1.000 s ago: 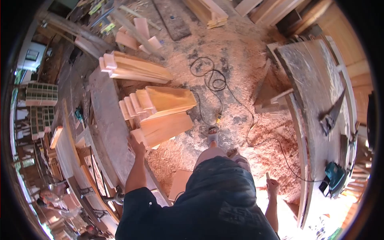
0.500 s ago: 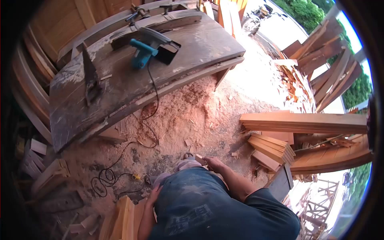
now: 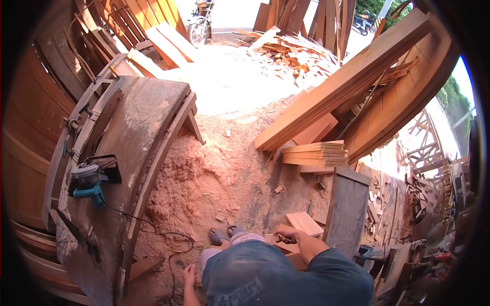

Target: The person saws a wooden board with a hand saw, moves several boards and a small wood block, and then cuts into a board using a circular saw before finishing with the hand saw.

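Boards (image 3: 304, 223) lie close by the right hand (image 3: 287, 235), its grip unclear, the left hand (image 3: 190, 276) well apart.

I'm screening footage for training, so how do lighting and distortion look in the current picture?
Head view: sunlight burns the far ground white; the wide lens seems to bow the workbench and leaves the corners black; the right hand sits in shade, its grip hard to read.

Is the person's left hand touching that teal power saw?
Apart. The head view shows the power saw lying on the workbench, with sawdust-strewn floor visible between the workbench and the left hand.
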`<action>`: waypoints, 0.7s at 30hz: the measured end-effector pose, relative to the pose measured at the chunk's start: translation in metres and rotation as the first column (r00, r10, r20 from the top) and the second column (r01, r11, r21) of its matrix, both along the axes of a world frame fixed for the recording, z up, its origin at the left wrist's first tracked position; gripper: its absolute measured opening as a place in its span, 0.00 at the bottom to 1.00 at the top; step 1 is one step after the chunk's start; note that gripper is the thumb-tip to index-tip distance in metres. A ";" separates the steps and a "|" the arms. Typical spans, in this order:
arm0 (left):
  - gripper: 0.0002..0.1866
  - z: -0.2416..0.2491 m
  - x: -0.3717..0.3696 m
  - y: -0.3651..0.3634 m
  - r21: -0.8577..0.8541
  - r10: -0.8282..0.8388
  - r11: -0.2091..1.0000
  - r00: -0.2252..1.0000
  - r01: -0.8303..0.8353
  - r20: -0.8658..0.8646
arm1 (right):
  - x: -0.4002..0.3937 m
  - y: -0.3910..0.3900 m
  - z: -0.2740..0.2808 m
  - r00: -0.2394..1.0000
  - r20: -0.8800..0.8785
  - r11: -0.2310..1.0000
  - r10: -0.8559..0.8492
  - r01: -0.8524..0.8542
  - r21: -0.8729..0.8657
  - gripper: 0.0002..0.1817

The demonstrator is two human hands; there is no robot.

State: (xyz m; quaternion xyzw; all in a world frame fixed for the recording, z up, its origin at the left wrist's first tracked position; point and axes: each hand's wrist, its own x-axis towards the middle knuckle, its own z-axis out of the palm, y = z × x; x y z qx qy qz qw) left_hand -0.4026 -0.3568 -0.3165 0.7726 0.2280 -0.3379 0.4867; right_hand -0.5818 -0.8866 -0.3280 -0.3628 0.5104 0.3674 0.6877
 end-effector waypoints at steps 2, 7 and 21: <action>0.19 -0.002 0.022 -0.012 -0.045 -0.021 0.999 1.000 0.022 0.018 | 0.046 -0.049 0.028 0.999 -0.043 0.999 -0.002 0.001 -0.038 0.13; 0.20 0.005 0.078 -0.035 -0.031 -0.323 0.946 0.946 0.323 -0.018 | 0.181 -0.237 0.261 0.281 0.816 0.396 -0.505 0.915 -0.071 0.58; 0.12 0.013 0.153 -0.056 0.069 -0.078 0.994 0.996 0.081 -0.041 | 0.168 -0.181 0.142 0.888 0.411 0.635 -0.206 0.441 -0.635 0.17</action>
